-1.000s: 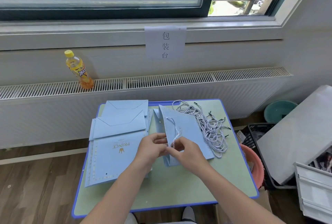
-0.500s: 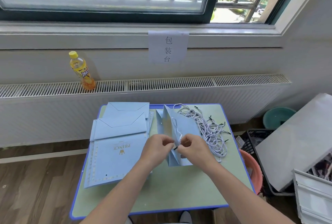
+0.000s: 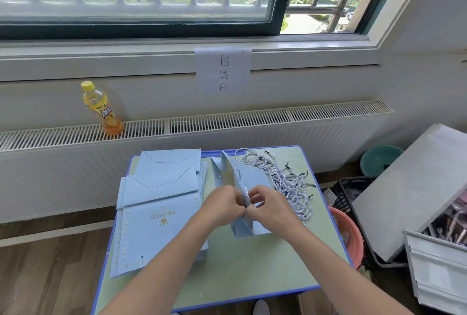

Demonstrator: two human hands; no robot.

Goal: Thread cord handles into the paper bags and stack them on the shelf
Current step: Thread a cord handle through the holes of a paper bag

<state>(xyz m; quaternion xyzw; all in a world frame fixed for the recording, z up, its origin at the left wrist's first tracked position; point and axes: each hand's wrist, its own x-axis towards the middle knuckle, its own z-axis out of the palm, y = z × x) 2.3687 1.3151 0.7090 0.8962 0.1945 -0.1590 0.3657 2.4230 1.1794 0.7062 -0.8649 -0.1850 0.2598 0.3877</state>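
Note:
A light blue paper bag (image 3: pixel 255 183) stands tilted on its edge at the middle of the small table (image 3: pixel 252 274). A white twisted cord (image 3: pixel 240 180) loops up along its near panel. My left hand (image 3: pixel 223 207) and my right hand (image 3: pixel 269 206) meet at the bag's near edge. Both pinch the panel and the cord's end there; the fingertips hide the hole. A stack of flat blue bags (image 3: pixel 156 211) printed PRINCE lies to the left. A heap of loose cords (image 3: pixel 283 178) with black tips lies to the right.
A yellow drink bottle (image 3: pixel 101 108) stands on the radiator grille behind the table. To the right are a pink tub (image 3: pixel 350 233), a black crate (image 3: pixel 350 191), a teal basin (image 3: pixel 379 163) and a tilted white board (image 3: pixel 414 188) over a white bin. A paper sign (image 3: pixel 223 72) hangs from the sill.
The bag has been raised from lying nearly flat to standing on edge. Both hands have closed in together on its near edge and the cord's end.

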